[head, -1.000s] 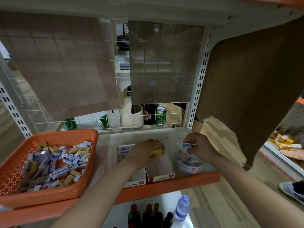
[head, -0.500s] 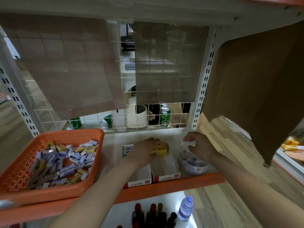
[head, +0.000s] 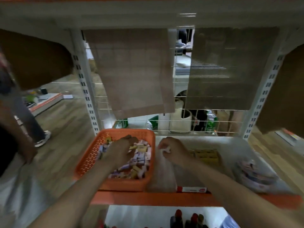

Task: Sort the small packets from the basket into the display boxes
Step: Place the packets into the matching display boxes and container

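The orange basket (head: 92,155) sits on the shelf, full of small blue, white and yellow packets (head: 139,160). My left hand (head: 121,148) is down in the basket, fingers bent into the pile; blur hides whether it grips any. My right hand (head: 171,150) hovers just right of the basket with its fingers curled, and a small white packet (head: 167,150) shows at its fingertips. To the right lies a display box of yellow packets (head: 205,156). Further right stands a clear round tub (head: 253,171) with blue and pink packets. My right forearm hides most of the other display box (head: 194,189).
A wire grid with hanging brown paper sheets (head: 134,71) backs the shelf; green cans (head: 211,125) stand behind it. Bottles (head: 187,219) stand on the lower shelf. Another person's leg and shoe (head: 42,139) and hand (head: 28,153) are at the left on the wooden floor.
The view swung left, bringing the basket to the centre. My left hand left the yellow display box and went into the basket. My right hand left the round tub and moved left.
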A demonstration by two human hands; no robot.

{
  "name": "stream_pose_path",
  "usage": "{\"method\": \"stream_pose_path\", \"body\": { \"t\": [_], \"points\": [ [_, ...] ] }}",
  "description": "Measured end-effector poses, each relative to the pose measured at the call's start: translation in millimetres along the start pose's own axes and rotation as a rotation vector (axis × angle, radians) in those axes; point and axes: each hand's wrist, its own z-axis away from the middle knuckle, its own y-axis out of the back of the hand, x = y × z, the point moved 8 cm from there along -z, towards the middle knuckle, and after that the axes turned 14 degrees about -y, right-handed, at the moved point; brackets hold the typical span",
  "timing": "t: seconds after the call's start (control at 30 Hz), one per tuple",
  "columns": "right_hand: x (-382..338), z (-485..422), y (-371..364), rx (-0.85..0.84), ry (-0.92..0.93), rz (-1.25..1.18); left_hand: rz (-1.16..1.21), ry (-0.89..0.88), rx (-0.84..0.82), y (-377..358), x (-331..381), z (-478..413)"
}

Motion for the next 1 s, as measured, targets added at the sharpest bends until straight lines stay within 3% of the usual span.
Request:
{"method": "stream_pose_path", "body": {
  "t": [0.17, 0.4, 0.77, 1.0],
  "points": [
    [-40, -17, -59, -0.122, 0.076, -0.005, -0.06, 0.137, -0.092, 5, -58, 45],
    [-64, -35, -125, -0.258, 0.07, 0.18, -0.027, 0.182, -0.127, -8, -82, 65],
    [-56, -47, -158, -0.216, 0.027, 0.504, 0.012, 0.175, -0.155, -30, -100, 65],
    [-56, -46, -162, -0.223, 0.044, 0.514, -0.014, 0.169, -0.198, -40, -105, 63]
  ]
}}
